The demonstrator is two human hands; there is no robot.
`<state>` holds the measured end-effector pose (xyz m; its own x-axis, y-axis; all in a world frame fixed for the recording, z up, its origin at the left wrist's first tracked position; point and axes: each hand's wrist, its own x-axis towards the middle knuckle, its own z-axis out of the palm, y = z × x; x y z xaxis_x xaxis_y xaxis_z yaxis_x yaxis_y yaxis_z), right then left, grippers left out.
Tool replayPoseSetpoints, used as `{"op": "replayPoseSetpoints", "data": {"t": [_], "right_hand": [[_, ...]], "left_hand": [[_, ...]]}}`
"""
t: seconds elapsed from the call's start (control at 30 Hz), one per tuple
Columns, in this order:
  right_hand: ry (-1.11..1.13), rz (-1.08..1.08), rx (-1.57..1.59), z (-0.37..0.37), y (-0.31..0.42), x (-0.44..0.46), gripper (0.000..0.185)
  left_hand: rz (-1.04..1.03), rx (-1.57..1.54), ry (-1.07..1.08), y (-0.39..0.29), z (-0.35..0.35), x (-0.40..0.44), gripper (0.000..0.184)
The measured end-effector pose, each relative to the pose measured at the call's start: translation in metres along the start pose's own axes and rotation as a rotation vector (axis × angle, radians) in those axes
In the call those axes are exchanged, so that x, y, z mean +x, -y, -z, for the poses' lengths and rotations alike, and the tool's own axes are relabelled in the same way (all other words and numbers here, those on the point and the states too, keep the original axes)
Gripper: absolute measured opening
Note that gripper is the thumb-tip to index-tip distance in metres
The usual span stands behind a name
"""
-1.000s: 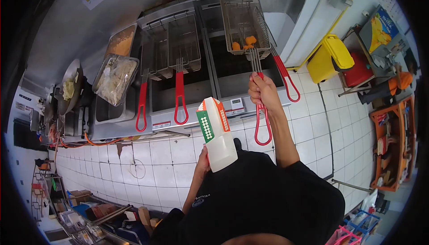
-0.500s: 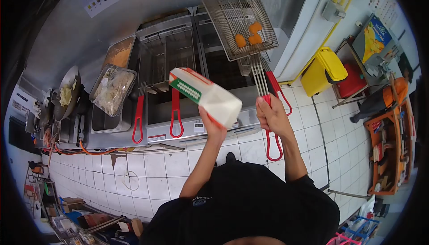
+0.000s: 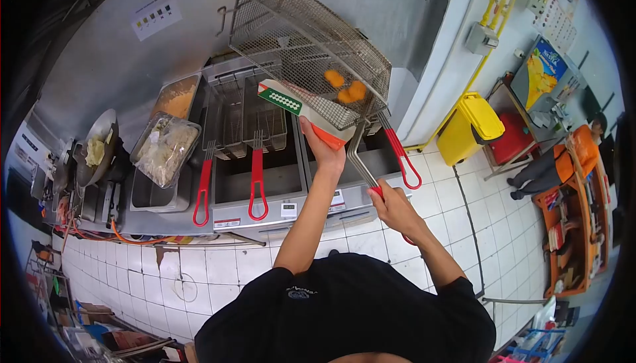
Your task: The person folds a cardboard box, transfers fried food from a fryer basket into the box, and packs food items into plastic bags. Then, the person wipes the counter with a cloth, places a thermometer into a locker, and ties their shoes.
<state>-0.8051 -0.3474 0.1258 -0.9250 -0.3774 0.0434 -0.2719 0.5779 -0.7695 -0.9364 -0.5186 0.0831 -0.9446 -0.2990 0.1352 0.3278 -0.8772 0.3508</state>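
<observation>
My right hand point(image 3: 396, 212) is closed round the red handle of a wire fryer basket point(image 3: 291, 15), held up above the fryer and tipped onto its side. Several golden-brown fried pieces point(image 3: 351, 91) lie inside, toward the handle end. My left hand point(image 3: 324, 151) grips a white, green and orange paper carton point(image 3: 281, 100) from below. The carton sits close against the basket's near side, partly behind its mesh. Whether its mouth is open I cannot tell.
More fryer baskets with red handles point(image 3: 258, 181) sit in the fryer point(image 3: 255, 204). Leftward are a breading tray point(image 3: 177, 100), a bagged container point(image 3: 165, 148) and a wok point(image 3: 98, 148). A yellow bin point(image 3: 467, 128) stands right; a person in orange point(image 3: 583, 151) is farther off.
The basket has rolled onto its side and swung left, its fried pieces shifting along. My left hand has turned the carton and brought it up against the basket.
</observation>
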Motion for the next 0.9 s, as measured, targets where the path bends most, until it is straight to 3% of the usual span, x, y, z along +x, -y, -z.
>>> {"op": "replayPoseSetpoints", "data": {"t": [0.37, 0.57, 0.77, 0.9], "right_hand": [[-0.056, 0.097, -0.3, -0.012, -0.023, 0.008, 0.021], [-0.104, 0.155, -0.152, -0.015, -0.007, 0.022, 0.022], [-0.074, 0.063, -0.227, -0.008, 0.001, 0.02, 0.021], [-0.08, 0.143, -0.241, -0.02, -0.018, 0.017, 0.02]], "left_hand": [[0.058, -0.114, 0.029, -0.002, 0.016, 0.004, 0.072], [0.245, -0.342, 0.079, 0.007, 0.049, 0.008, 0.07], [0.215, -0.249, 0.068, -0.002, 0.054, 0.006, 0.07], [0.274, -0.264, 0.055, 0.001, 0.056, 0.006, 0.071]]}}
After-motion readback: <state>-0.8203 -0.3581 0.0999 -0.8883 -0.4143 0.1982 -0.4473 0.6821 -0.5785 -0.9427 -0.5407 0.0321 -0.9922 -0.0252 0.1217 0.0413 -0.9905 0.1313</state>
